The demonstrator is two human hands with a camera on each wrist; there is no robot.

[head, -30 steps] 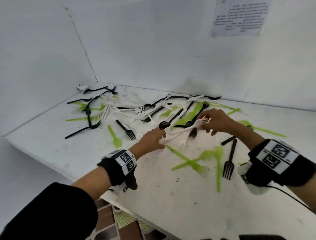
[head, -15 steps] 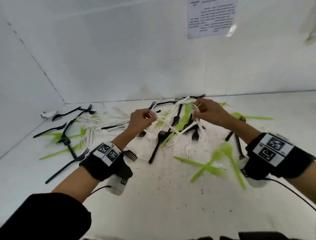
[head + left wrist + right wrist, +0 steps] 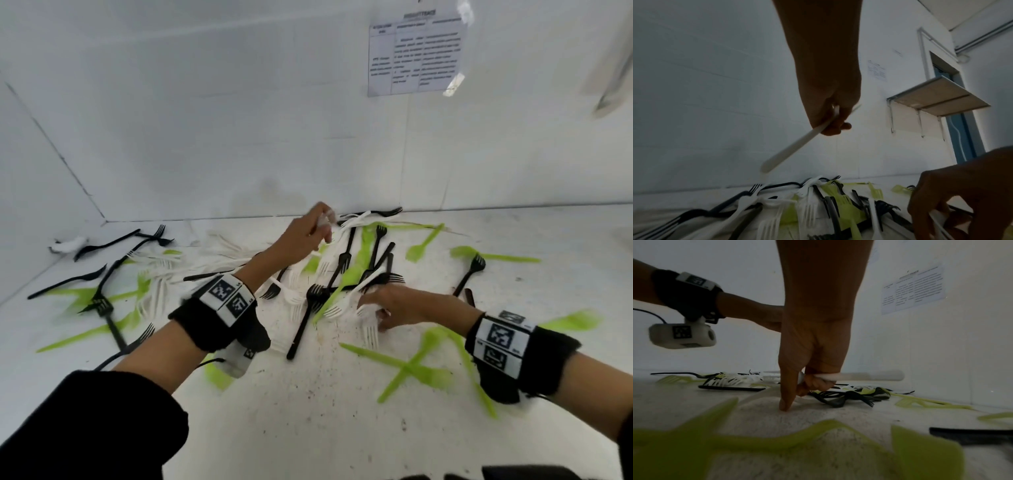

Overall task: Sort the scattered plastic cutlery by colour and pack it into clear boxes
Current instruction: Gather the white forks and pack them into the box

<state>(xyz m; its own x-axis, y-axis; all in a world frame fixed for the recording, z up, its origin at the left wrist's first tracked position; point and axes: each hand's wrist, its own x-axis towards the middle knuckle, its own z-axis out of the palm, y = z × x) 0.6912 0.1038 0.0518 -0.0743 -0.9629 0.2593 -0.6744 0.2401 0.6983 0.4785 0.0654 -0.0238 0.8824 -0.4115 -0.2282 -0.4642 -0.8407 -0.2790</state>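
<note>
The white table [image 3: 308,428] fills the lower half of the head view, its matte top speckled with small dark flecks. Cutlery lies scattered across its far half: thin black forks [image 3: 310,311], white forks [image 3: 370,330] and translucent lime-green pieces [image 3: 407,368], many crossing one another in a heap at centre frame. More green pieces lie blurred at lower right and at left, and black forks trail toward the left corner.

The left hand [image 3: 301,236] is raised above the heap at upper centre, its fingers curled around a white utensil handle [image 3: 797,146]; in the left wrist view that smooth, flat handle slants down and to the left from the grip, its rounded end hanging above the pile. The right hand [image 3: 397,305] sits low at centre right, down at the table among the white forks. In the right wrist view its fingers [image 3: 816,382] are clenched round another white handle [image 3: 865,375] that sticks out level toward the right, while one straight finger points down and touches the table top.

Both wrists wear black bands [image 3: 219,322] carrying white blocks printed with black square code markers [image 3: 496,337]. A white camera unit [image 3: 682,335] with the same kind of marker hangs under the left wrist.

A printed sheet [image 3: 418,56] is taped to the white wall at upper right; its lines of text are too blurred to read.
</note>
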